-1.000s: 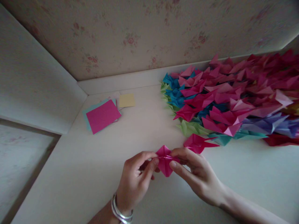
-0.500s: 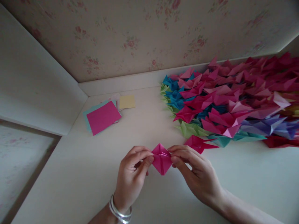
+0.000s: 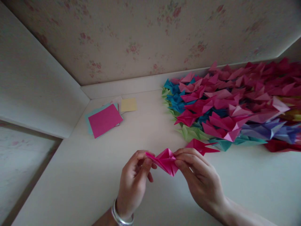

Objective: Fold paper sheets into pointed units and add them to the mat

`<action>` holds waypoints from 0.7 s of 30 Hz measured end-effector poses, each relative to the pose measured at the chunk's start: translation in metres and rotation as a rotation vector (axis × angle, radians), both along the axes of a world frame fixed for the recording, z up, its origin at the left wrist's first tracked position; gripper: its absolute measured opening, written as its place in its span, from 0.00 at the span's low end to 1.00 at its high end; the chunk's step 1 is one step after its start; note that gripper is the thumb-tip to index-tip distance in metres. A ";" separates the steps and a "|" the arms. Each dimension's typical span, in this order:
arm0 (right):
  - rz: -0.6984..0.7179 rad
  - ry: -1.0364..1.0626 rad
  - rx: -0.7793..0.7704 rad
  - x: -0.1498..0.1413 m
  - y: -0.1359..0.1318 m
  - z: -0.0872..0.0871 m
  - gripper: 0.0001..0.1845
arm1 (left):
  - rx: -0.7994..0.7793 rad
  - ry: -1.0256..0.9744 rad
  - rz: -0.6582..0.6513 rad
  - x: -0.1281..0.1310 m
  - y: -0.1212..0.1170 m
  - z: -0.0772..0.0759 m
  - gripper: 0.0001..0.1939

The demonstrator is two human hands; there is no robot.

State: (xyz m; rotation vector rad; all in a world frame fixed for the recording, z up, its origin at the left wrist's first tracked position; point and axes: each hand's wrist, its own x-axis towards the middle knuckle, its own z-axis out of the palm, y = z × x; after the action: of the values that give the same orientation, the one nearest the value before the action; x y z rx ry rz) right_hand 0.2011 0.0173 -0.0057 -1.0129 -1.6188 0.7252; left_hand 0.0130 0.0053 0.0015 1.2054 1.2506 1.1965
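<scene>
A bright pink folded paper piece (image 3: 166, 160), like the origami figures nearby, is held above the white table between both hands. My left hand (image 3: 136, 180), with silver bangles (image 3: 119, 215) at the wrist, pinches a narrow pointed end of it between thumb and fingers. On the other side, my right hand (image 3: 199, 175) grips the wider body with thumb and fingertips, which cover that end. Just behind my right fingers lies a dark pink origami figure (image 3: 199, 146) at the front of the big pile.
Many folded paper figures (image 3: 225, 103) in pink, blue, green and purple are heaped at the right along the wall. To the left lie a stack of paper sheets (image 3: 105, 121), magenta on top, and a small yellow square (image 3: 129, 104). The white table (image 3: 70, 182) meets a floral wall behind.
The paper piece has gone from a flat diamond to a stretched shape with a pointed end pulled out to the left. Its body has shifted slightly right with my right hand.
</scene>
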 end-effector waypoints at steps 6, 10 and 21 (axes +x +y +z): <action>0.006 0.032 -0.038 0.001 0.000 0.001 0.08 | 0.104 0.048 -0.108 0.000 -0.002 0.002 0.06; 0.002 0.056 -0.049 0.001 -0.003 -0.003 0.09 | 0.098 0.083 -0.086 -0.001 0.001 0.002 0.08; -0.016 0.294 -0.185 -0.012 -0.010 -0.005 0.08 | 0.079 0.214 0.124 0.004 0.003 0.010 0.09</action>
State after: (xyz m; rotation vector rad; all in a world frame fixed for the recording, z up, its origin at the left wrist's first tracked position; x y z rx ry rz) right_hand 0.1894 0.0075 -0.0107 -0.9970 -1.3060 0.9785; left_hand 0.0175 0.0081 0.0113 1.3579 1.4661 1.2409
